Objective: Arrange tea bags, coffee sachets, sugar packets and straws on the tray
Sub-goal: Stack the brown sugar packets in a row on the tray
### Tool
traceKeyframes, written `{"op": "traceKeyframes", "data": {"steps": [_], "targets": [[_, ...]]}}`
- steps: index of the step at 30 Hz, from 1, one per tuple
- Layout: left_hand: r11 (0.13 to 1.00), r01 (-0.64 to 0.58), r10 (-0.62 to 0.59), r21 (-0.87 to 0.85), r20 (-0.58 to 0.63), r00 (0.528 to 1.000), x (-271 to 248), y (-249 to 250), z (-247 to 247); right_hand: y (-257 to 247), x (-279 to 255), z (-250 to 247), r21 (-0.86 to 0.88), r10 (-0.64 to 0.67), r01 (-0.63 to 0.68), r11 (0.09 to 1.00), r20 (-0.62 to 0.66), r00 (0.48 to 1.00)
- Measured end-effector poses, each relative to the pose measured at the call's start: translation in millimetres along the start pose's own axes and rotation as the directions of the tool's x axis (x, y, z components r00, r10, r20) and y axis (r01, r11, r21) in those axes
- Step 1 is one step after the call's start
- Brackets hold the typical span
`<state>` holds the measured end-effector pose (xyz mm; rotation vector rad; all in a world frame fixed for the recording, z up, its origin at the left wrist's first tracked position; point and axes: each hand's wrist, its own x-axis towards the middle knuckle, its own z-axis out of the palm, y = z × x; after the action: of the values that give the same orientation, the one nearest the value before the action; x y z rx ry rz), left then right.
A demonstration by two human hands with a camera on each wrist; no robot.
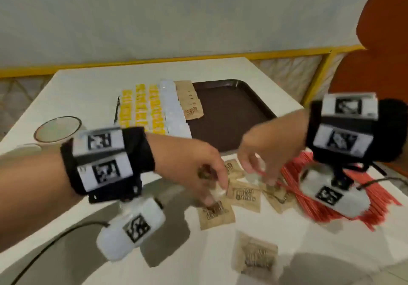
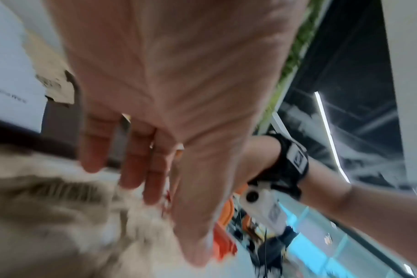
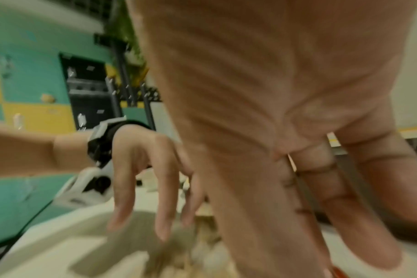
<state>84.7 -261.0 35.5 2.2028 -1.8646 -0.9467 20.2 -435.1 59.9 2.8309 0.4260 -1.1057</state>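
Observation:
Several loose brown sugar packets (image 1: 246, 196) lie on the white table in front of the dark brown tray (image 1: 229, 112). On the tray's left side stand rows of yellow sachets (image 1: 141, 110), white packets (image 1: 174, 108) and brown packets (image 1: 192, 101). My left hand (image 1: 212, 194) reaches down onto the loose packets with its fingers (image 2: 131, 159) straight. My right hand (image 1: 265, 178) points down beside it, fingertips on a packet (image 1: 278, 196) next to the red straws (image 1: 375, 198). Both wrist views are blurred, and I see nothing held in either hand.
A glass cup (image 1: 57, 129) stands at the table's left edge. One brown packet (image 1: 257, 255) lies apart, near the front. An orange chair (image 1: 384, 41) and a yellow rail (image 1: 154, 61) lie beyond the table. The tray's right half is bare.

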Motion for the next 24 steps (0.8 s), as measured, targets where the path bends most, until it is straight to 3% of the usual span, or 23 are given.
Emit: {"op": "traceKeyframes", "data": {"steps": [3, 7, 10, 12, 19, 24], "targets": [[0.971, -0.195, 0.215, 0.138, -0.149, 0.965, 6, 13, 40, 1, -11, 37, -0.137, 0.081, -0.078, 0.987, 0.010, 0.997], [0.925, -0.322, 0.352, 0.205, -0.135, 0.926, 17, 30, 64, 7, -11, 64, -0.145, 0.118, -0.133, 0.980, -0.111, 0.987], [0.922, -0.287, 0.307, 0.259, -0.040, 0.951, 27, 38, 75, 8, -5, 70, -0.041, 0.109, -0.116, 0.992, -0.160, 0.981], [0.946, -0.270, 0.281, 0.177, -0.042, 0.959, 32, 40, 76, 10, -3, 66, -0.021, 0.089, -0.094, 0.995, -0.171, 0.981], [0.994, -0.092, 0.094, 0.054, -0.026, 0.995, 39, 47, 71, 11, 17, 64, -0.140, 0.007, -0.049, 0.989, -0.281, 0.960], [1.000, -0.004, 0.006, 0.024, -0.062, 0.998, 38, 44, 71, 7, 17, 58, -0.120, 0.017, -0.078, 0.990, -0.446, 0.895]]}}
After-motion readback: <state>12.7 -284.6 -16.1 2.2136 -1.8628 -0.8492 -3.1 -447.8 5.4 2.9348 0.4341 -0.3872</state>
